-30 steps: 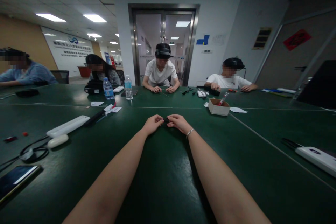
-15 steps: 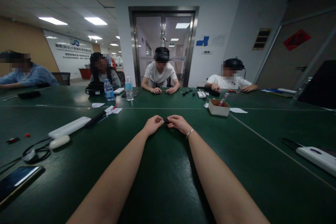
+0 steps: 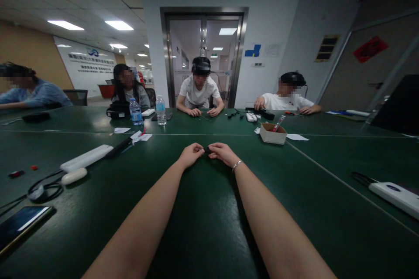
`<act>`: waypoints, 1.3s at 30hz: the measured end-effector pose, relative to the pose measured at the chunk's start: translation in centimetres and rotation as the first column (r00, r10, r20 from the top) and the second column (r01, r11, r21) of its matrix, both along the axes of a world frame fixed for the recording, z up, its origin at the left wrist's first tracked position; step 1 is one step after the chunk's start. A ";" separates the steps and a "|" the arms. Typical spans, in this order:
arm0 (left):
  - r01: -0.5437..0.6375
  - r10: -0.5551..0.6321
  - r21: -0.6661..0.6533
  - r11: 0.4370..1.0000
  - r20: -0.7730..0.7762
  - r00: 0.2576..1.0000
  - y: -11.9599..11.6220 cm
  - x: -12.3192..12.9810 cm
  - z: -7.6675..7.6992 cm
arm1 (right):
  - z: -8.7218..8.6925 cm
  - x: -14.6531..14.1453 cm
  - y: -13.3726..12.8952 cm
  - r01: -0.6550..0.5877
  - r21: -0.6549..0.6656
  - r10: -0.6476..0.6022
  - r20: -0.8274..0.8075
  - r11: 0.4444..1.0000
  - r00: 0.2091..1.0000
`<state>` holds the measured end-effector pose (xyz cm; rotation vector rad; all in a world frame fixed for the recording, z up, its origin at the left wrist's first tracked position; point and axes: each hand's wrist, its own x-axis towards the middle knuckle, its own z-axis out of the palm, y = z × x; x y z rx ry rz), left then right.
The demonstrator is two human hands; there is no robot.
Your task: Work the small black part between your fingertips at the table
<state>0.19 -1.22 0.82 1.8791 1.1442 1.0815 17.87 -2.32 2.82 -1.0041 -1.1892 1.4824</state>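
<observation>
Both my hands meet over the middle of the dark green table (image 3: 209,209). Between their fingertips is a small black object (image 3: 207,150), too small and dark for its kind to show. My left hand (image 3: 192,155) pinches its left side with thumb and forefinger. On the other side my right hand (image 3: 223,153), with a silver bracelet (image 3: 236,165) at the wrist, grips it with closed fingertips. The fingers partly cover the object.
To the left lie a phone (image 3: 24,224), a black cable (image 3: 46,192), a white oval case (image 3: 74,176) and a long white device (image 3: 87,158). A small box (image 3: 273,136) and two water bottles (image 3: 161,111) stand farther off. A white power bank (image 3: 394,197) is at right. Several people sit around.
My hands stay almost still, holding the small black object. Across the table at right, a co-worker's hand has lifted and shifted left from a black item.
</observation>
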 end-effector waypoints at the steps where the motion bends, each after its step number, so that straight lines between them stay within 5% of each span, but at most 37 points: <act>1: -0.004 0.004 0.002 1.000 -0.002 1.000 0.0 0.0 0.0 | 0.0 0.0 0.0 0.000 -0.002 0.000 0.001 1.000 1.000; 39: 0.012 -0.013 0.035 0.999 0.015 1.000 -0.1 -0.4 0.4 | 0.1 0.0 0.0 0.008 -0.012 -0.008 0.010 1.000 1.000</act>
